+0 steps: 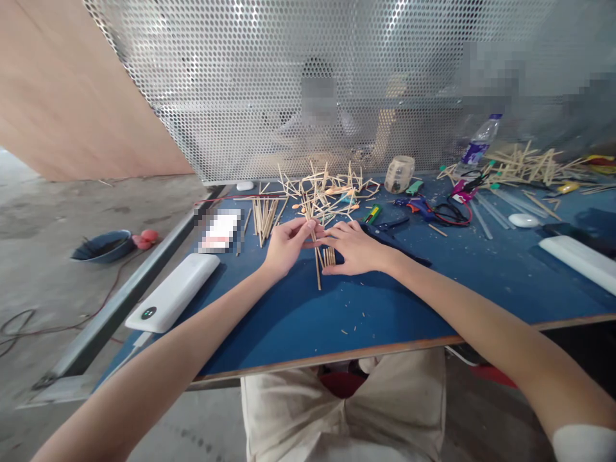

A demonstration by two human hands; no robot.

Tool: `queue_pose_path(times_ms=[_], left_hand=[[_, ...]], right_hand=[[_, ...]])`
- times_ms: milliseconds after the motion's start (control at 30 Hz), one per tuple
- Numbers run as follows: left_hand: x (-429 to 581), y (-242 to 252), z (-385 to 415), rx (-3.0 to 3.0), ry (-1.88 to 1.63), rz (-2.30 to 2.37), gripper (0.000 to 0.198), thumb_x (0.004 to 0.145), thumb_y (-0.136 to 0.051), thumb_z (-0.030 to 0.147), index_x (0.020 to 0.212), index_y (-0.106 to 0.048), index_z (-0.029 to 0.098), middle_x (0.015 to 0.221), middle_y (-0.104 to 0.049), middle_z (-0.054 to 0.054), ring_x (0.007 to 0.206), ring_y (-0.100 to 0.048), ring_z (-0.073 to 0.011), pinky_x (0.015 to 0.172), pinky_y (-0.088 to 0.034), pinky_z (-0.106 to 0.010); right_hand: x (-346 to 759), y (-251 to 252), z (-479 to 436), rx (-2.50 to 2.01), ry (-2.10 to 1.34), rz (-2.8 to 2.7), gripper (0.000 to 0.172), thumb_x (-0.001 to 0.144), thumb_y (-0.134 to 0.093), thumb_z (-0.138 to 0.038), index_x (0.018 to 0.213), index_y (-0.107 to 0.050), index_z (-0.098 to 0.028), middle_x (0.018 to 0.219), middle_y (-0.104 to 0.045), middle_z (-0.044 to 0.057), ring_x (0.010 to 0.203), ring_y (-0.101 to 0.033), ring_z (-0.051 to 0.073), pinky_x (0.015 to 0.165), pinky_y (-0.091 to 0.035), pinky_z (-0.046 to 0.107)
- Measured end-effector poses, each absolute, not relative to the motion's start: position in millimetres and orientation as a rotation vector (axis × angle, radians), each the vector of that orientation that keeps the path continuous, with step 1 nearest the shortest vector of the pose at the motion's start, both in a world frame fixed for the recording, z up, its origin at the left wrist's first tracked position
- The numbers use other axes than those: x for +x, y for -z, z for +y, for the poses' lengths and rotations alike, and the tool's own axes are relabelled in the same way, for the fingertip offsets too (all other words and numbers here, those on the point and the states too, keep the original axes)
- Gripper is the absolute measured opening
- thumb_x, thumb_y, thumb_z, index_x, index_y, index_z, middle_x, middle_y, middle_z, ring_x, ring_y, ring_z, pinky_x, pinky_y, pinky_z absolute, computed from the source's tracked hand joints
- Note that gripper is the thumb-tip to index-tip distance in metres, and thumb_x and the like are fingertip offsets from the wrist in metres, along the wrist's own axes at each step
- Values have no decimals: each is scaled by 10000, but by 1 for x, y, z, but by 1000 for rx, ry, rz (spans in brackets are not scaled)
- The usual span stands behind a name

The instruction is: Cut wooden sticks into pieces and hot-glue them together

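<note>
Thin wooden sticks (318,273) stand out below my left hand (289,246), whose thumb and fingers pinch them near the middle of the table. My right hand (356,249) is curled close beside it, fingertips almost meeting the left ones. Between its thumb and fingers sits a row of short wooden sticks (330,257), held side by side. Its fingers partly hide where the sticks join. Just beyond both hands lies a tangled heap of sticks (337,187), some with orange tips.
Loose sticks (264,215) lie left of the heap. A white power bank (174,292) rests at the left edge. Rightward are dark-handled pliers (392,226), a green cutter (373,214), a blue glue gun (419,206), a jar (399,174) and a bottle (481,142). Perforated metal (250,83) stands behind.
</note>
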State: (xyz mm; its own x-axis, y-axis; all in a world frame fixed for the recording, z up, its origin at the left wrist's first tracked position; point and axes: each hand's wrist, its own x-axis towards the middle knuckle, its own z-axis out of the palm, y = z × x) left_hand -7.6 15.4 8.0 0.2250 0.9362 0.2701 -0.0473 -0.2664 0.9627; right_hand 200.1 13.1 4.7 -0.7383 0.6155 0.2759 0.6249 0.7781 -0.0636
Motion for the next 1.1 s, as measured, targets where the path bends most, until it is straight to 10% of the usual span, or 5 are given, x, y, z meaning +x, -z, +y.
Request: queue_pose_path(times_ms=[1100], left_hand=[[-8, -17, 12, 1648, -1359, 922, 308, 920, -626, 456, 977, -743, 177, 987, -770, -90, 930, -724, -218, 864, -566, -368]], right_hand=[[175, -1, -7, -1077, 22, -2521, 640, 739, -663, -693, 1146, -705, -201, 1219, -705, 95, 1135, -510, 332, 956, -293, 497]])
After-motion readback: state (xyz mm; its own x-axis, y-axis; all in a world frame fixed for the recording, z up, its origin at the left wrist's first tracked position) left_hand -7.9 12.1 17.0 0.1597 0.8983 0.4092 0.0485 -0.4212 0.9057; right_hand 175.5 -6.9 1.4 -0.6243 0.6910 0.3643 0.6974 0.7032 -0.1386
